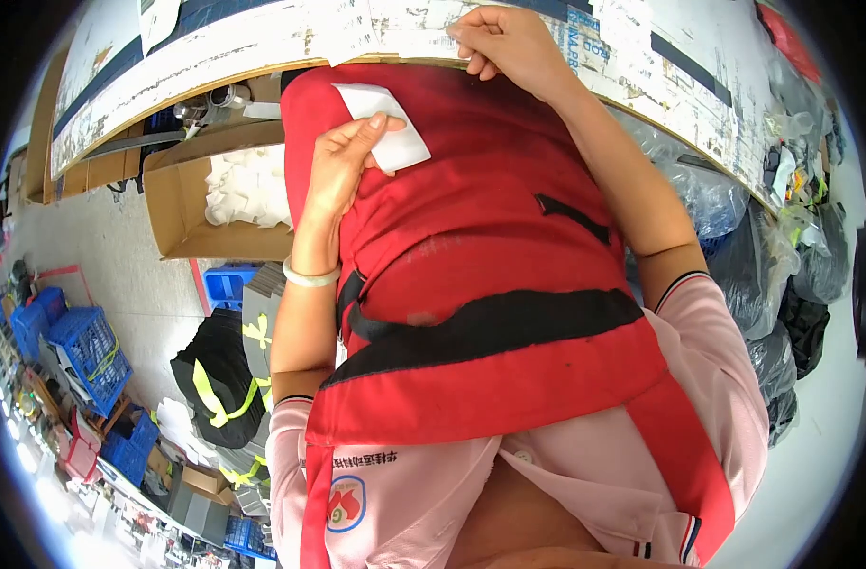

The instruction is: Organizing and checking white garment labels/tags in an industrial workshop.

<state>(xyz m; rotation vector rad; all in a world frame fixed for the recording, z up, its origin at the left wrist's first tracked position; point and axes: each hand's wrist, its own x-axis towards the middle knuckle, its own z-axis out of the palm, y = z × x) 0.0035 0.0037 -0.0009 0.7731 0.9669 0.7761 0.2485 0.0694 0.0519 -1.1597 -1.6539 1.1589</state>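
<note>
Pink polo shirt [409, 474] is nearest, red apron [490, 228] over it. White paper slip [404, 149] is above apron, edge clamped in left hand [346, 156], probably to leave its face clear. Right hand [516, 47] is beyond apron: fingertips together, contents unclear.

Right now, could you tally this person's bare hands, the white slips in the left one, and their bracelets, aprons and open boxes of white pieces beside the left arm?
Hands: 2 (left hand, right hand)
White slip: 1 that I can make out
Bracelet: 1
Apron: 1
Open box: 1
Total: 6
</note>
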